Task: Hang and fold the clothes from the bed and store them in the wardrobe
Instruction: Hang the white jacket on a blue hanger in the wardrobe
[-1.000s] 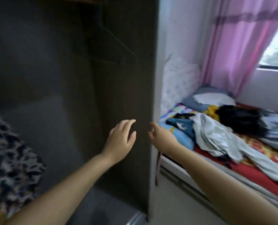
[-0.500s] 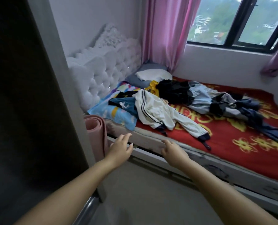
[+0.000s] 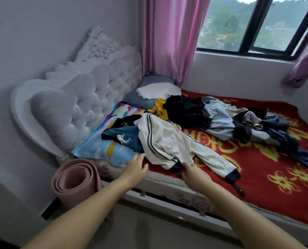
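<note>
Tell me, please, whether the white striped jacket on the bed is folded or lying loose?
Lying loose: the white striped jacket sprawls crumpled over the red blanket, one sleeve stretched toward the bed's edge.

Head view, single camera: sitting at the person's head height, looking forward and down across the near edge of the bed (image 3: 167, 178), facing the window (image 3: 257, 24) wall; forearms entering from below, near the lens; no second view sharing coverage.
</note>
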Demonstrator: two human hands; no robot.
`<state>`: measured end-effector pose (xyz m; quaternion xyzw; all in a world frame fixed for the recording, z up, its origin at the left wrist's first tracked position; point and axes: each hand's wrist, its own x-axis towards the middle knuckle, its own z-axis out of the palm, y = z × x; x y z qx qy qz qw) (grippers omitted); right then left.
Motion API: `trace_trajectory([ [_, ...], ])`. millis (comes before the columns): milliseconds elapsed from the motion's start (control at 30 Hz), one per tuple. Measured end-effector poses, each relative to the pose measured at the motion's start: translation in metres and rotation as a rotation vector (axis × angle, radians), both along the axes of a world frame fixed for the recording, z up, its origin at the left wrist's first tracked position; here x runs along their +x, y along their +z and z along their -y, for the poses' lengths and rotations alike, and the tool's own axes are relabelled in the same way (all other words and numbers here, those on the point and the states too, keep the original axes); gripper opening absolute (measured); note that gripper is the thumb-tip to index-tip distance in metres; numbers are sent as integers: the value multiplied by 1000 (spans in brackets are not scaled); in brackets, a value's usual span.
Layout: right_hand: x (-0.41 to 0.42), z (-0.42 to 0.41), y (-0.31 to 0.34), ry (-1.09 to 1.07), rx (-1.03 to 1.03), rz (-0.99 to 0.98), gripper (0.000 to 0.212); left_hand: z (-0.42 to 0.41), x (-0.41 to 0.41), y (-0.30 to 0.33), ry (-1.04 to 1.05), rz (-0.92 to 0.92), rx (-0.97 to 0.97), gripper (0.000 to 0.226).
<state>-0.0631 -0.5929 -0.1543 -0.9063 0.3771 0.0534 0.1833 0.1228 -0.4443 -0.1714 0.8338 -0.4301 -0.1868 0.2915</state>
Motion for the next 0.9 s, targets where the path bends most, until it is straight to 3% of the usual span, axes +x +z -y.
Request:
trace_trajectory([
  [467,155,160,-52,64,82,-32,43,138,156,-48,145,-98,69,43],
  [733,299,312,-108,139,128,-129,47,277,256,-109,302,-209,200,41],
  [900,383,368,-152,82,220,-51,51,333,294,-156,437,-283,236,51],
])
